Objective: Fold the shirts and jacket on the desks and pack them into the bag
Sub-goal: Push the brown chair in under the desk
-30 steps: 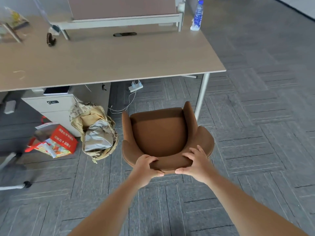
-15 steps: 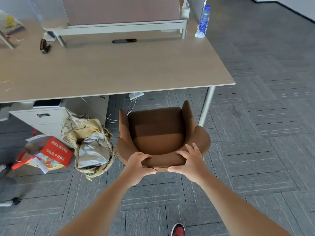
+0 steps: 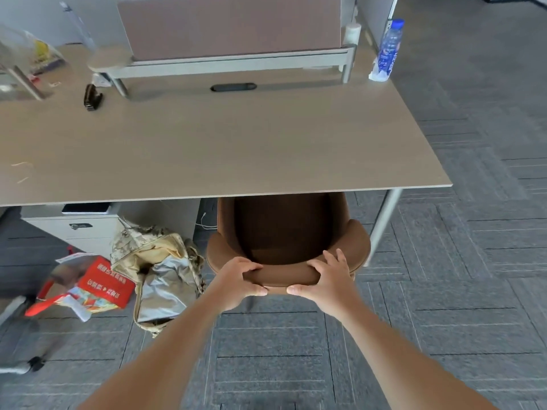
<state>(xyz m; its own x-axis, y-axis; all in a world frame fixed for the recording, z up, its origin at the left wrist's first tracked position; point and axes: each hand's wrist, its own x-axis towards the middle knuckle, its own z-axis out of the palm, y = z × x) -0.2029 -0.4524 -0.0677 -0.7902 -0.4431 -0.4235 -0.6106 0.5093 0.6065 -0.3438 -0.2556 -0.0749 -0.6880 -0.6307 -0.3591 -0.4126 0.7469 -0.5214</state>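
Observation:
A camouflage bag lies open on the floor left of the chair, with a grey folded garment showing inside it. My left hand and my right hand both grip the top of the backrest of a brown chair. The chair's seat sits partly under the beige desk. No shirts or jacket lie on the desk top.
A water bottle stands at the desk's far right corner, by a divider panel. A dark stapler-like object lies at the back left. A red bag and a white drawer unit are under the desk's left side. Desk leg stands right of the chair.
I have pushed the chair forward so its seat now goes under the desk edge. Both hands stayed on the backrest, and my view moved closer to the desk.

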